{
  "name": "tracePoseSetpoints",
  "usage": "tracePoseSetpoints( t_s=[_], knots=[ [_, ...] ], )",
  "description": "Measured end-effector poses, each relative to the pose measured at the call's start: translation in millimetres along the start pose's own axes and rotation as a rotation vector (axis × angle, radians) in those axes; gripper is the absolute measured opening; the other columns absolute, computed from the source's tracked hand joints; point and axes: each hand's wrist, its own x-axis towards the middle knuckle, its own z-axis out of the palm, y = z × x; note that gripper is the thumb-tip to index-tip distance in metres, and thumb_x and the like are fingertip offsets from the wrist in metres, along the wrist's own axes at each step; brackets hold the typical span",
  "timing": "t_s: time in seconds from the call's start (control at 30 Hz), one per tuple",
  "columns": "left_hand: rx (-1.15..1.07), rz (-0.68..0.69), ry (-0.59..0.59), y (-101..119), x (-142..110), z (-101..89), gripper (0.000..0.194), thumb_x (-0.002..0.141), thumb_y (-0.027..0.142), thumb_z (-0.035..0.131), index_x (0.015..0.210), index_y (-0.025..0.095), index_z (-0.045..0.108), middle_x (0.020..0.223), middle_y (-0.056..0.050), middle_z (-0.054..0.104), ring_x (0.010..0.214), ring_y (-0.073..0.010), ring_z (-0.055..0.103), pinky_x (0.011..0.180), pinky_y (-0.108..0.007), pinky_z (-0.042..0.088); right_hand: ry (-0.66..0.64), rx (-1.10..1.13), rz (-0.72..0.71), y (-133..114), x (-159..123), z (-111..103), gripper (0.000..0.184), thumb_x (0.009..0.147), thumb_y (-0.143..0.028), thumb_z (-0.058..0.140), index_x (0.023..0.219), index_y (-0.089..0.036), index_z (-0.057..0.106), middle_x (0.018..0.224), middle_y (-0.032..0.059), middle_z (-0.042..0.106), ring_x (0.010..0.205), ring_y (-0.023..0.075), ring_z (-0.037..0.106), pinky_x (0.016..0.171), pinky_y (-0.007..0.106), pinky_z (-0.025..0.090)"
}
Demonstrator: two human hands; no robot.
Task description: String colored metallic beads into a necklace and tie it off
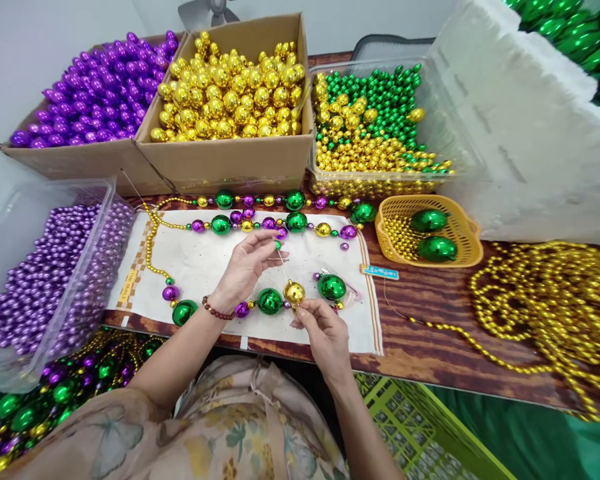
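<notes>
Gold bead (294, 293) held over white cloth (195, 261).
We observe the right hand (326, 330) pinching it; just beyond, the left hand (245, 263) grasps a small green bead (279, 245), a thin line (283, 265) running between both. Farther back stands a cardboard box (230, 165).

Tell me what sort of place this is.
Likely a bead-stringing workshop: gold beads heaped in a box, loose purple beads, and strung beads on a towel.

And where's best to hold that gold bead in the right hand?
Pinch the gold bead at its rounded near end, coming from the person's side, as the right hand does. The thread runs from its far end, so leaving that clear seems best.
</notes>
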Motion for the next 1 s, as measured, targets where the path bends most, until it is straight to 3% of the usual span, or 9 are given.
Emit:
tracePoseSetpoints(
  t_s=[0.07, 0.23, 0.37, 0.5, 0.57, 0.63, 0.73, 0.83, 1.0],
  knots=[
    [0.158, 0.049, -0.045, -4, -1, -3.0, 0.033, 0.083, 0.036, 0.077, 0.110, 0.019, 0.070, 0.103, -0.007, 0.072, 0.087, -0.0177, 0.071, 0.083, -0.032, 0.055, 0.040, 0.036, 0.003, 1, 5, 4, 0.020, 0.088, -0.038, 0.066, 0.082, -0.020, 0.063, 0.064, -0.0004, 0.065, 0.059, 0.0145, 0.063, 0.058, 0.026, 0.053],
    [0.794, 0.328, 0.064, -11, 16, -28.5, 0.024, 0.095, 0.035, 0.060, 0.114, 0.021, 0.068, 0.113, -0.009, 0.068, 0.093, -0.0198, 0.065, 0.088, -0.036, 0.051, 0.131, 0.125, 0.034, 2, 12, -1, 0.025, 0.085, -0.042, 0.070, 0.083, -0.020, 0.061, 0.066, 0.0003, 0.065, 0.060, 0.0157, 0.064, 0.058, 0.027, 0.053],
    [1.437, 0.469, -0.183, -17, 34, -38.4, 0.026, 0.089, 0.013, 0.058, 0.111, 0.021, 0.066, 0.120, -0.011, 0.063, 0.113, -0.0283, 0.055, 0.100, -0.045, 0.044, 0.148, 0.149, 0.030, 5, 8, -8, 0.024, 0.084, -0.041, 0.072, 0.082, -0.019, 0.061, 0.064, 0.0003, 0.065, 0.060, 0.0159, 0.063, 0.056, 0.026, 0.051],
    [1.690, 0.410, -0.259, -26, 45, -36.8, 0.023, 0.087, 0.004, 0.052, 0.100, 0.018, 0.065, 0.114, -0.015, 0.062, 0.111, -0.0301, 0.053, 0.097, -0.045, 0.045, 0.146, 0.154, 0.025, 9, 2, -10, 0.021, 0.086, -0.038, 0.070, 0.083, -0.019, 0.061, 0.066, 0.0006, 0.066, 0.060, 0.0148, 0.062, 0.057, 0.025, 0.051],
    [1.626, 0.384, -0.225, -28, 48, -38.4, 0.020, 0.086, 0.006, 0.055, 0.099, 0.018, 0.063, 0.112, -0.013, 0.062, 0.108, -0.0280, 0.054, 0.097, -0.044, 0.046, 0.140, 0.148, 0.019, 10, 0, -10, 0.020, 0.088, -0.038, 0.069, 0.085, -0.019, 0.061, 0.067, 0.0009, 0.067, 0.060, 0.0143, 0.062, 0.057, 0.025, 0.051],
    [1.409, 0.355, -0.147, -26, 47, -40.5, 0.020, 0.085, 0.012, 0.062, 0.104, 0.019, 0.063, 0.111, -0.010, 0.062, 0.104, -0.0245, 0.056, 0.096, -0.041, 0.048, 0.135, 0.134, 0.007, 12, -1, -10, 0.020, 0.089, -0.037, 0.068, 0.085, -0.019, 0.062, 0.066, 0.0006, 0.067, 0.059, 0.0138, 0.062, 0.058, 0.025, 0.051],
    [0.788, 0.216, -0.035, -18, 39, -37.6, 0.027, 0.085, 0.026, 0.069, 0.110, 0.020, 0.062, 0.110, -0.006, 0.063, 0.093, -0.0188, 0.063, 0.091, -0.040, 0.053, 0.118, 0.089, -0.031, 15, -1, -11, 0.017, 0.091, -0.035, 0.065, 0.085, -0.019, 0.062, 0.066, 0.0001, 0.066, 0.060, 0.0135, 0.062, 0.059, 0.024, 0.051],
    [0.203, 0.064, -0.009, -7, 28, -25.9, 0.032, 0.083, 0.034, 0.075, 0.110, 0.020, 0.065, 0.106, -0.005, 0.068, 0.088, -0.0176, 0.069, 0.091, -0.041, 0.055, 0.084, 0.023, -0.084, 18, -2, -11, 0.014, 0.093, -0.031, 0.063, 0.086, -0.019, 0.064, 0.067, -0.0002, 0.066, 0.062, 0.0135, 0.064, 0.060, 0.024, 0.051],
    [-0.171, 0.009, 0.058, 13, 20, -8.4, 0.021, 0.084, 0.027, 0.077, 0.101, 0.018, 0.068, 0.099, -0.004, 0.072, 0.091, -0.0205, 0.073, 0.094, -0.041, 0.056, 0.019, -0.083, -0.164, 15, -6, -11, 0.012, 0.095, -0.026, 0.061, 0.086, -0.020, 0.065, 0.067, -0.0012, 0.065, 0.062, 0.0134, 0.063, 0.061, 0.024, 0.051]
  ],
)
